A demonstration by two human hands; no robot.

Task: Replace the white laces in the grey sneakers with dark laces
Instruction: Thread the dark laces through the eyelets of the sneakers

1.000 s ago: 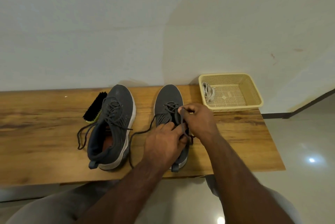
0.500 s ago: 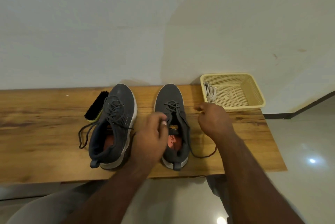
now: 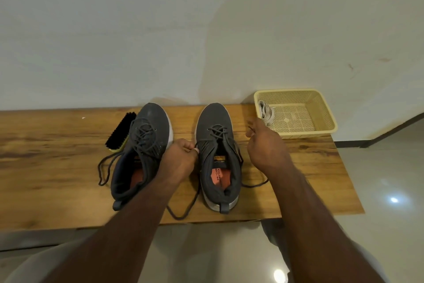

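Note:
Two grey sneakers stand side by side on a wooden bench [image 3: 57,168], toes to the wall. The left sneaker [image 3: 146,145] is threaded with a dark lace whose ends trail to its left. The right sneaker [image 3: 215,145] carries a dark lace [image 3: 218,132] through its upper eyelets. My left hand [image 3: 181,159] pinches one end of that lace at the shoe's left side. My right hand [image 3: 266,147] pinches the other end out to the right. Slack loops lie by the heel. White laces [image 3: 266,112] lie bunched in the basket.
A yellow plastic basket [image 3: 321,110] sits at the bench's far right against the wall. A black-bristled shoe brush [image 3: 119,131] lies left of the left sneaker. The bench ends just right of the basket, above a glossy tiled floor [image 3: 378,214].
My hands were together over the right sneaker's tongue. They have parted, each drawing a lace end outward to its own side, and the insole now shows.

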